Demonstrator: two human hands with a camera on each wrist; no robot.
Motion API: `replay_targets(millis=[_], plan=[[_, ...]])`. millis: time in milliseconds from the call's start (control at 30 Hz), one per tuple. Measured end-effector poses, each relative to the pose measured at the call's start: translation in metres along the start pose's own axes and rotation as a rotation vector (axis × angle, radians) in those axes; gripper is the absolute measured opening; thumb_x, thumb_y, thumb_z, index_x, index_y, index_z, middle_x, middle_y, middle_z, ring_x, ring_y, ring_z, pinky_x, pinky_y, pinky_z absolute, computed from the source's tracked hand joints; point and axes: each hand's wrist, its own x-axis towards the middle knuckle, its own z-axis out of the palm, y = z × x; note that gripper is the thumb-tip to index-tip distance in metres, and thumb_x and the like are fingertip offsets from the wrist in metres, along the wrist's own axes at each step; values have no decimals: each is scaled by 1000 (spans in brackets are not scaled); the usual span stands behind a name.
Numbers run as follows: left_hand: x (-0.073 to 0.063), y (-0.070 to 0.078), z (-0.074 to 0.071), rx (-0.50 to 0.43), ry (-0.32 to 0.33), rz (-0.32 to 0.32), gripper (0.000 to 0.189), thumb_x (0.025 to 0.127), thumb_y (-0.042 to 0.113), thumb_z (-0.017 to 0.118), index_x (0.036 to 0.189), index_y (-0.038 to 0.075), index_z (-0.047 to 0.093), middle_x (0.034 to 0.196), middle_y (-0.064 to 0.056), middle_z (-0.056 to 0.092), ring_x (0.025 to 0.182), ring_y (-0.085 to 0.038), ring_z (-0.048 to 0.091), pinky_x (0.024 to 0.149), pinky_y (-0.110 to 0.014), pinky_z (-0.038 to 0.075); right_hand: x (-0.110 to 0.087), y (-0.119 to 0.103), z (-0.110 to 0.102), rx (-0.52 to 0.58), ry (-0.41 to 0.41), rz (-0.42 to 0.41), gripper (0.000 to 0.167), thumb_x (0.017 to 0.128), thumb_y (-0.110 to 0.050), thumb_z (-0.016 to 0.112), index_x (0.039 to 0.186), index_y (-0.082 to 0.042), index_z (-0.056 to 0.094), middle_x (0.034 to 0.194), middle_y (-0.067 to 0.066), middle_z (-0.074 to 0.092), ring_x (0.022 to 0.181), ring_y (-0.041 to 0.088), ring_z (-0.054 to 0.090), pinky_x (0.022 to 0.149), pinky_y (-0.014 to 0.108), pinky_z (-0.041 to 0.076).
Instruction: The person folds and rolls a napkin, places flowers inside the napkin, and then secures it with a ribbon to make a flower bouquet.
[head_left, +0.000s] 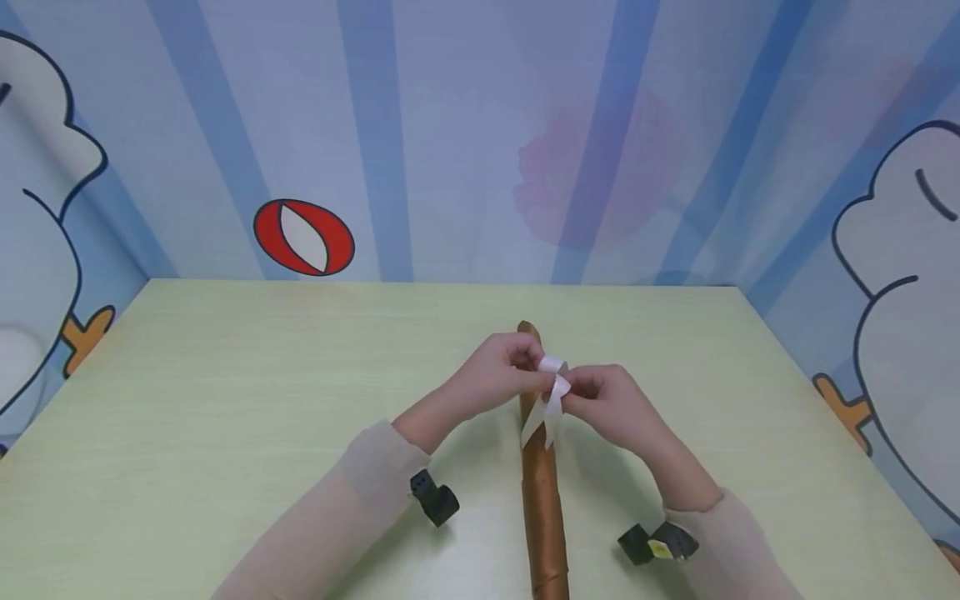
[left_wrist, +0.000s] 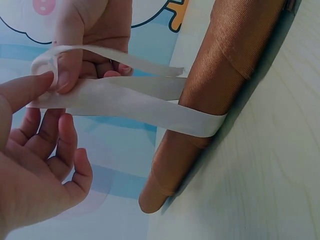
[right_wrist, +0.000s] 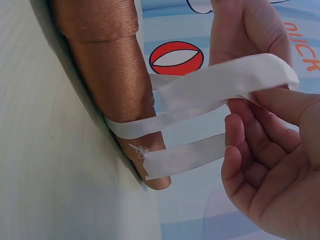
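Note:
A long roll of shiny brown fabric (head_left: 543, 508) lies on the table, pointing away from me. A white ribbon (left_wrist: 195, 120) loops around it near its far end, and its lengths are drawn up off the roll. My left hand (head_left: 495, 373) pinches the ribbon between thumb and forefinger, just over the roll. From the other side, my right hand (head_left: 615, 408) also pinches it, close to the left fingertips. Folded ribbon stands up between the hands in the right wrist view, and one cut end (right_wrist: 150, 165) is frayed. Whether a knot lies under the fingers is hidden.
The pale wooden table (head_left: 262, 417) ends at a blue striped backdrop (head_left: 465, 150) with a printed red and white ball (head_left: 303, 237). Small black cameras sit at both wrists, by the sleeves (head_left: 322, 508).

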Motion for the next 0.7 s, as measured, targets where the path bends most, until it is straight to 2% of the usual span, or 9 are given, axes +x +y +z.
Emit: replay_targets(millis=[167,333,533,700], plan=[[0,2,2,-5,9,-14,12,87,11,67,86,3,59,82,-2,60,70,-13,47,59,-24,37,1,4,0,30,-17,-2,16,91,-10,65,98,3,72,94,12,73,84,11,63,75,27,50],[-1,2,3,-6,8,-11,12,88,11,67,86,3,59,80,-1,60,69,-12,46,59,-24,36,1,5,0,44,-30,-4,17,91,-10,65,97,4,72,94,12,72,83,13,58,74,28,48],[-2,2,1,-11,2,-3,12,88,12,68,91,3,62,87,-3,64,75,-12,52,66,-24,41,1,7,-1,114,-55,4,20,92,-7,63,103,8,69,98,16,71,91,13,62,81,28,50],[-2,3,1,-40,-12,-16,17,90,11,66,102,-1,65,92,-7,67,82,-11,58,74,-23,46,1,10,-1,169,-76,-7,17,89,-1,61,102,9,66,99,14,69,91,12,61,78,29,50]])
